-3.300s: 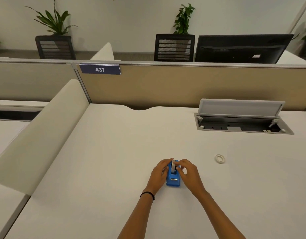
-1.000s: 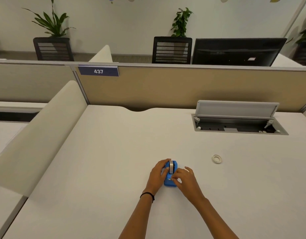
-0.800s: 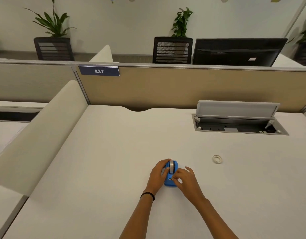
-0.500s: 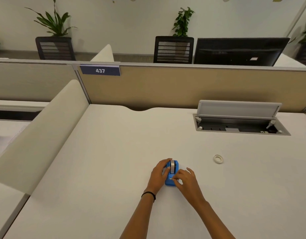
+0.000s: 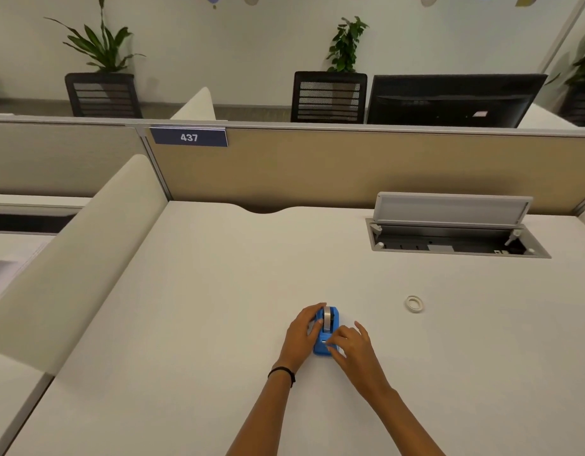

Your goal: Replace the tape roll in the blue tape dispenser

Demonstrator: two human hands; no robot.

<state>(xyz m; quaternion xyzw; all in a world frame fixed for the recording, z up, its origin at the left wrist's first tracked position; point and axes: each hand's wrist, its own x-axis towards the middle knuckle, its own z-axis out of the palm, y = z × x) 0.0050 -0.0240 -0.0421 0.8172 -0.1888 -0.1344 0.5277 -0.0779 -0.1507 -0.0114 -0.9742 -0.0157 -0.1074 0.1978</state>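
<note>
1. Office cubicles fill the view: a white desk point(image 5: 218, 291) runs up to a tan partition point(image 5: 350, 166) that carries a blue plate reading 437 point(image 5: 188, 137).
2. Beyond the partition stand two black mesh chairs point(image 5: 329, 97), a dark monitor point(image 5: 449, 100) seen from behind, and potted plants point(image 5: 97, 44) against a pale wall.
3. At the desk's far right, a recessed cable tray point(image 5: 455, 246) sits with its grey lid point(image 5: 452, 209) propped upright; inside, only small fittings and a pale label show, too small to make out further.
4. The blue tape dispenser point(image 5: 324, 345) stands on the desk near the front edge, roughly at the middle, between both hands.
5. Its cradle holds a tape roll point(image 5: 327, 319), set on edge with its silvery-grey rim facing up.
6. The left hand point(image 5: 301, 334) cups the dispenser's left side, fingers curled around the far end beside the roll; a black band point(image 5: 282, 373) circles that wrist.
7. The right hand point(image 5: 353, 347) rests at the dispenser's near right end, fingertips pinched at the front part; whether they grip a strip of tape cannot be told.
8. A second, whitish tape ring point(image 5: 414, 304) lies flat on the desk well to the right of the dispenser, apart from both hands.
</note>
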